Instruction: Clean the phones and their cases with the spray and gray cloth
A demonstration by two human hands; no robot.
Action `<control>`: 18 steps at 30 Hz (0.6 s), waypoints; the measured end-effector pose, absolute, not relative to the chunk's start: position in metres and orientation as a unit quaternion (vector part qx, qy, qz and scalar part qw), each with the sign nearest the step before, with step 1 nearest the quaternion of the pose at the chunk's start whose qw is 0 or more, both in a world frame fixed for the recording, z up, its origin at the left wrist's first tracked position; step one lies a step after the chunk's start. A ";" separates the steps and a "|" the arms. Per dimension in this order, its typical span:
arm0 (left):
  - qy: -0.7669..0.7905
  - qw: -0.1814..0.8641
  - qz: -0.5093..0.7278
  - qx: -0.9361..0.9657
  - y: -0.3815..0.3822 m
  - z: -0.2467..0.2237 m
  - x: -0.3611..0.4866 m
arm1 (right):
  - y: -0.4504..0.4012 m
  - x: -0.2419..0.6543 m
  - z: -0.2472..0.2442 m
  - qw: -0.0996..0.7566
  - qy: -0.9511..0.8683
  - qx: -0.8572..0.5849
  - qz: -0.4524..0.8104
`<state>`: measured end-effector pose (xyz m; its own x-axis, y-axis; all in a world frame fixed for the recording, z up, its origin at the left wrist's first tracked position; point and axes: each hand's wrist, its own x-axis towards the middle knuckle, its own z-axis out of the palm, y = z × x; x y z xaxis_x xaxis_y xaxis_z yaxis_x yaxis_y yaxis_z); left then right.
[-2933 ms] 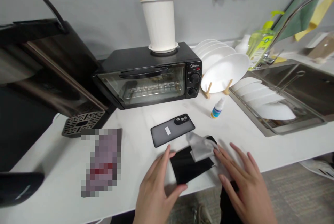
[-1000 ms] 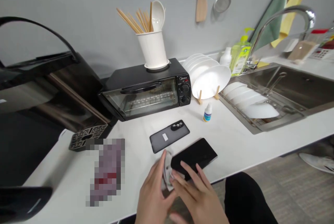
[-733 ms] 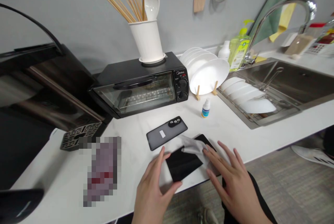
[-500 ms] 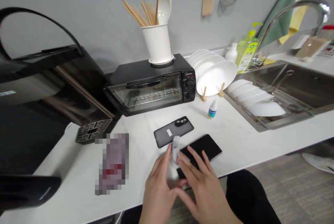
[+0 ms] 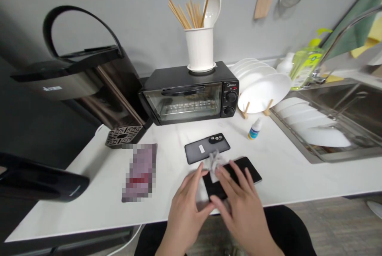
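A phone (image 5: 250, 167) with a black screen lies face up near the counter's front edge. My left hand (image 5: 186, 204) grips its left end, index finger by the upper corner and thumb by the lower edge. On the screen, under the fingertips of my right hand (image 5: 240, 198), is a crumpled white wipe (image 5: 215, 161). The right hand's other fingers stretch across the phone, with the thumb near its lower side. Just behind lies a dark phone case (image 5: 207, 148) with a white label. A small white dropper bottle (image 5: 255, 129) with a blue-and-yellow label stands to the right.
A toaster oven (image 5: 188, 102) sits at the back, bearing a white cup (image 5: 199, 49) of chopsticks. Plates (image 5: 265, 92) stand in a rack beside it. Right is a sink (image 5: 355, 104); left, a drinks machine (image 5: 98, 88) and a pixelated purple packet (image 5: 141, 168).
My head view has shifted left, so the scene sits further right. The wipe has moved from the phone's left end onto the screen, with my right hand over it.
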<state>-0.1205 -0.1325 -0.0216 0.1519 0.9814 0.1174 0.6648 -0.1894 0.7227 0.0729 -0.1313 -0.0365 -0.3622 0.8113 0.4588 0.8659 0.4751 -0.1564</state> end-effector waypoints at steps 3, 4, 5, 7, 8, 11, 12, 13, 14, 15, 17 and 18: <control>0.587 0.264 0.289 0.708 -0.133 -0.024 -0.122 | -0.150 0.065 -0.040 0.245 -0.867 -0.429 -0.062; 0.592 0.262 0.287 0.706 -0.133 -0.024 -0.122 | -0.156 0.072 -0.043 0.251 -0.871 -0.418 -0.069; 0.596 0.259 0.286 0.704 -0.133 -0.024 -0.122 | -0.161 0.083 -0.047 0.255 -0.868 -0.420 -0.075; 0.599 0.253 0.287 0.703 -0.132 -0.023 -0.121 | -0.165 0.110 -0.053 0.252 -0.846 -0.463 -0.077; 0.597 0.252 0.287 0.706 -0.131 -0.022 -0.120 | -0.164 0.123 -0.054 0.248 -0.829 -0.496 -0.073; 0.588 0.246 0.292 0.713 -0.130 -0.019 -0.117 | -0.148 0.136 -0.051 0.246 -0.774 -0.581 -0.057; 0.587 0.243 0.296 0.714 -0.129 -0.019 -0.116 | -0.141 0.131 -0.048 0.250 -0.762 -0.595 -0.053; 0.588 0.238 0.300 0.713 -0.129 -0.020 -0.116 | -0.135 0.121 -0.045 0.253 -0.758 -0.599 -0.050; 0.590 0.232 0.305 0.711 -0.129 -0.020 -0.115 | -0.130 0.107 -0.042 0.254 -0.762 -0.594 -0.045; 0.592 0.224 0.311 0.709 -0.129 -0.021 -0.115 | -0.127 0.092 -0.039 0.253 -0.774 -0.579 -0.041; 0.590 0.210 0.319 0.711 -0.130 -0.024 -0.116 | -0.130 0.064 -0.038 0.245 -0.813 -0.527 -0.033; 0.587 0.206 0.320 0.715 -0.131 -0.025 -0.117 | -0.135 0.055 -0.039 0.242 -0.833 -0.496 -0.033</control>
